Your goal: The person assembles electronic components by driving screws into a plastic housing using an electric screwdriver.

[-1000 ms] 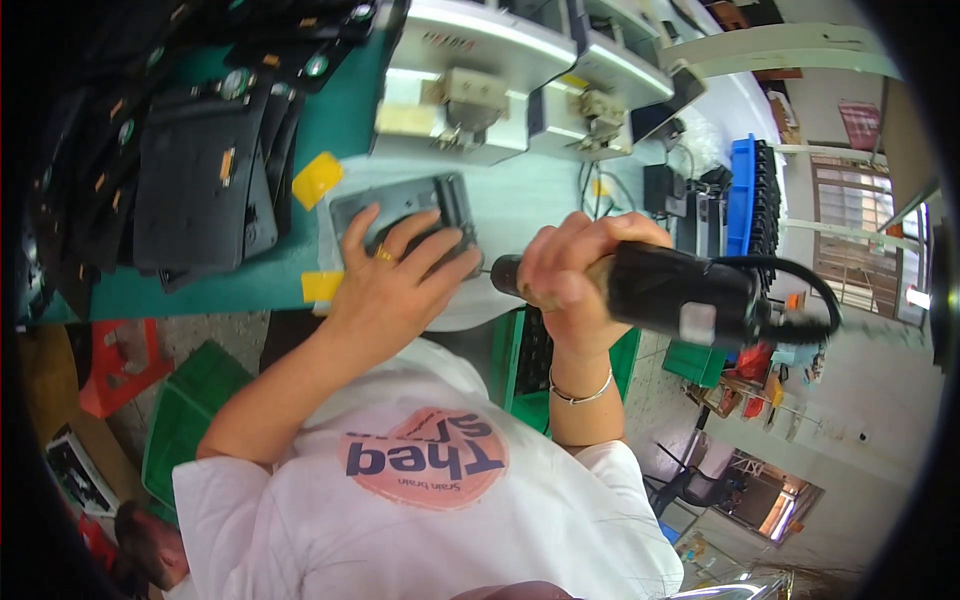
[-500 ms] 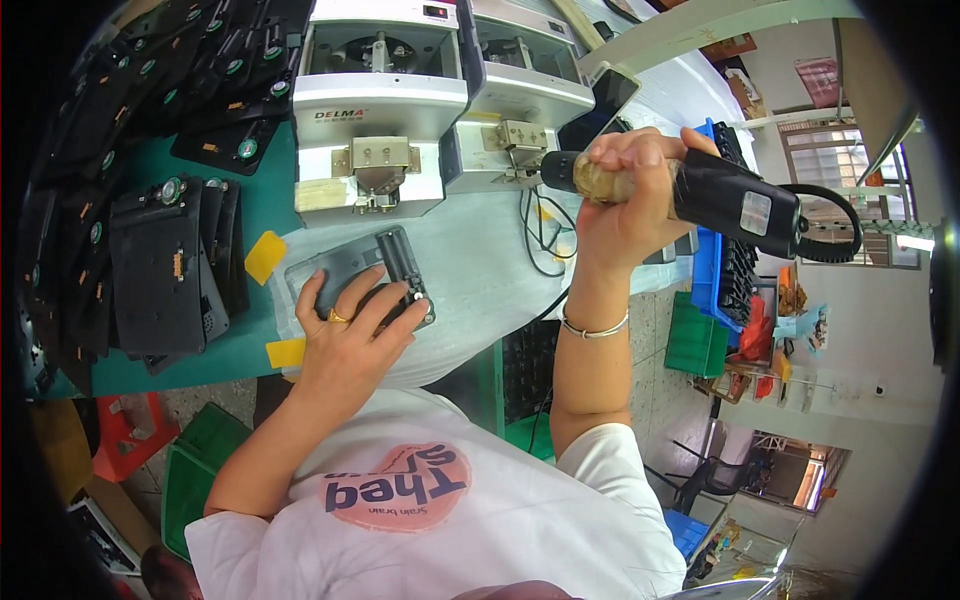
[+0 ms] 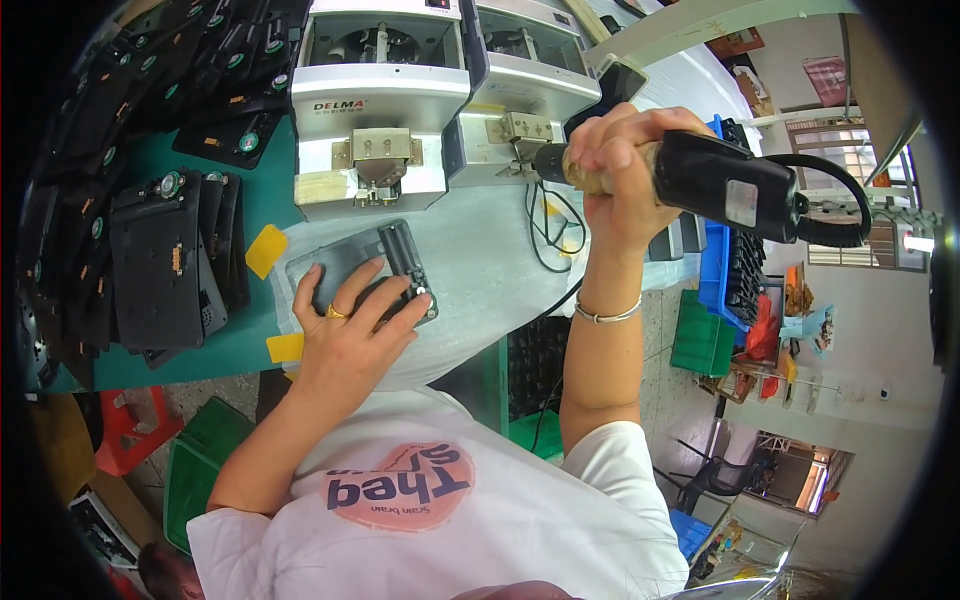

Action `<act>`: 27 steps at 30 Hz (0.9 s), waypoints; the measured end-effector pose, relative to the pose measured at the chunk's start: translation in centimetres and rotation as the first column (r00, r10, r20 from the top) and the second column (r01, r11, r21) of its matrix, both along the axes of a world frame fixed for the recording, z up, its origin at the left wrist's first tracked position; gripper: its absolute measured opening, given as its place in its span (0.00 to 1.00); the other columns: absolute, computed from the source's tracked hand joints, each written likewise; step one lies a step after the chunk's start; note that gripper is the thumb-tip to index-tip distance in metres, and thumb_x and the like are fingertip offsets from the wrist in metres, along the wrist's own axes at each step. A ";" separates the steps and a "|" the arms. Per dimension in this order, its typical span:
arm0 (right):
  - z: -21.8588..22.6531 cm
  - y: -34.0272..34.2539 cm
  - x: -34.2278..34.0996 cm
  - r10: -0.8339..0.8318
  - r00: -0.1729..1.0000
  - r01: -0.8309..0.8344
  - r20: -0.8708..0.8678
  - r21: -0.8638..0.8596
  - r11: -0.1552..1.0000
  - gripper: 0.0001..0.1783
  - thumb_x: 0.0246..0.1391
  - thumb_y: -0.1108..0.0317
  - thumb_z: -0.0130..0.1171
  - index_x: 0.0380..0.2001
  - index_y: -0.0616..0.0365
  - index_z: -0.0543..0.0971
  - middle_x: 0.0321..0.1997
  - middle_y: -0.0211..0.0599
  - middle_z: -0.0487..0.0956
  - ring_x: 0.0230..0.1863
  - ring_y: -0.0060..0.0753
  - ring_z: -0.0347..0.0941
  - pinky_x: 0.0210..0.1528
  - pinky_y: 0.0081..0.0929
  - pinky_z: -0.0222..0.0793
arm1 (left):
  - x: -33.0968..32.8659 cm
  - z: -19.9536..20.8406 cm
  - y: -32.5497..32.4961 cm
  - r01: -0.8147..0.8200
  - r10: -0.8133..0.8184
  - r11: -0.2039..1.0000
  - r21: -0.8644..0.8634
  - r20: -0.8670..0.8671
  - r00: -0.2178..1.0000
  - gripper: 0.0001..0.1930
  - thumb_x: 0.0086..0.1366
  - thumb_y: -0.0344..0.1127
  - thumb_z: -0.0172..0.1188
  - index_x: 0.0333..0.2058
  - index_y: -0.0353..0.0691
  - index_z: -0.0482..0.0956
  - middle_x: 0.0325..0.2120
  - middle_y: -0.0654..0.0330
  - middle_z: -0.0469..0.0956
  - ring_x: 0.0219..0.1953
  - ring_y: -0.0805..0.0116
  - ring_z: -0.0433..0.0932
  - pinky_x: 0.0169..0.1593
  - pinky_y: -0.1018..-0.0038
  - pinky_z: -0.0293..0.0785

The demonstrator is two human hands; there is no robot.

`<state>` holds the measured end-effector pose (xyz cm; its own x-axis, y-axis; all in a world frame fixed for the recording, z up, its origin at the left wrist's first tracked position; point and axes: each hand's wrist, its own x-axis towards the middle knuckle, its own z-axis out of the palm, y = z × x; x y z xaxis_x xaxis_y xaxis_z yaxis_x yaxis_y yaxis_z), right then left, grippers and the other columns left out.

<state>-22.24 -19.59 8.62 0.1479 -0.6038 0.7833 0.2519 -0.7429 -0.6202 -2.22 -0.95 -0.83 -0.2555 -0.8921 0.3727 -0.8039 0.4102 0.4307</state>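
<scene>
My left hand [image 3: 352, 322] lies palm down with spread fingers over a dark grey plastic housing [image 3: 345, 262] on the white-covered bench. A gold ring is on one finger, and the thumb rests near the housing's right-hand corner. My right hand [image 3: 628, 165] is wrapped round a black electric screwdriver [image 3: 720, 185], whose front part is bound in yellowish tape. The screwdriver points left, its nose close to the front outlet of the right-hand screw feeder [image 3: 525, 130]. Whether the bit touches a screw there is too small to tell.
Another screw feeder [image 3: 380, 110] stands to the left. Black plastic panels [image 3: 160, 265] are stacked on the green mat [image 3: 265, 200], with many more behind. Yellow tape pieces [image 3: 266, 250] lie beside the housing. A cable [image 3: 540, 235] loops over the bench. A blue crate [image 3: 712, 270] sits at right.
My right hand and the screwdriver have shifted slightly, and the tool's rear end has swung a little toward the left. My left hand stays on the housing.
</scene>
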 end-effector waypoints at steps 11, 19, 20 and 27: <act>1.1 -1.3 0.4 0.024 0.993 -0.053 0.111 0.268 0.962 0.17 0.50 0.83 0.59 0.44 0.64 0.68 0.23 0.36 0.74 0.19 0.28 0.71 0.25 0.29 0.72 | 2.2 0.3 2.8 -0.113 0.113 0.993 -0.014 -0.036 0.993 0.23 0.50 0.43 0.69 0.47 0.51 0.77 0.51 0.67 0.73 0.59 0.63 0.66 0.64 0.48 0.43; 0.5 4.3 0.6 0.219 0.948 -0.293 0.232 0.358 0.886 0.17 0.56 0.75 0.53 0.49 0.57 0.67 0.23 0.32 0.66 0.23 0.28 0.64 0.25 0.29 0.66 | 3.7 -1.3 4.4 -0.187 0.185 0.982 -0.009 -0.105 0.977 0.18 0.51 0.43 0.69 0.40 0.50 0.78 0.50 0.65 0.73 0.59 0.62 0.67 0.63 0.50 0.44; 0.1 5.4 1.0 0.274 0.934 -0.342 0.230 0.355 0.870 0.17 0.57 0.74 0.52 0.50 0.55 0.67 0.23 0.32 0.64 0.23 0.27 0.63 0.24 0.29 0.65 | 3.7 -1.6 4.5 -0.176 0.174 0.984 -0.013 -0.093 0.980 0.18 0.51 0.43 0.70 0.40 0.51 0.78 0.51 0.63 0.74 0.59 0.59 0.67 0.63 0.50 0.43; -2.7 11.9 5.4 0.325 0.920 -0.389 0.221 0.397 0.831 0.23 0.54 0.72 0.63 0.49 0.54 0.63 0.22 0.30 0.68 0.20 0.26 0.63 0.21 0.27 0.68 | 3.0 -1.8 3.9 -0.166 0.164 0.981 -0.099 -0.029 0.986 0.17 0.49 0.43 0.69 0.41 0.59 0.82 0.50 0.66 0.74 0.58 0.62 0.67 0.64 0.51 0.43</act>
<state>-16.88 -7.71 5.95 0.3279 -0.8075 0.4903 0.5546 -0.2555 -0.7919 0.75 2.97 -2.62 -0.0996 -0.8791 0.4661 -0.8556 0.3148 0.4109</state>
